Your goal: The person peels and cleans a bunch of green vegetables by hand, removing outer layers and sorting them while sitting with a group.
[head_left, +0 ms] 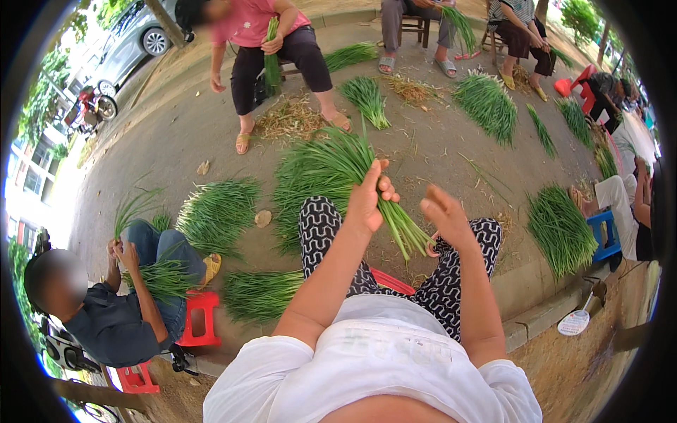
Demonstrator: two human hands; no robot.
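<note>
My left hand (373, 198) grips a bunch of long green Chinese chives (399, 224) in front of my knees. Their pale stem ends point down to the right, and the leaves fan out to the upper left. To the right of the stems, my right hand (447, 215) is raised, slightly blurred, with no held thing visible in it. Beyond my left knee a large heap of chives (304, 174) lies on the pavement, partly hidden by the held leaves. Another pile of chives (264, 296) rests beside my left thigh.
A person in dark clothes (113, 317) sits at left on a red plastic stool (201, 320), handling chives. Opposite, a person in pink (259, 24) holds a bundle. More chive piles (219, 217) and dry trimmings (291, 119) cover the pavement. A blue stool (603, 235) stands right.
</note>
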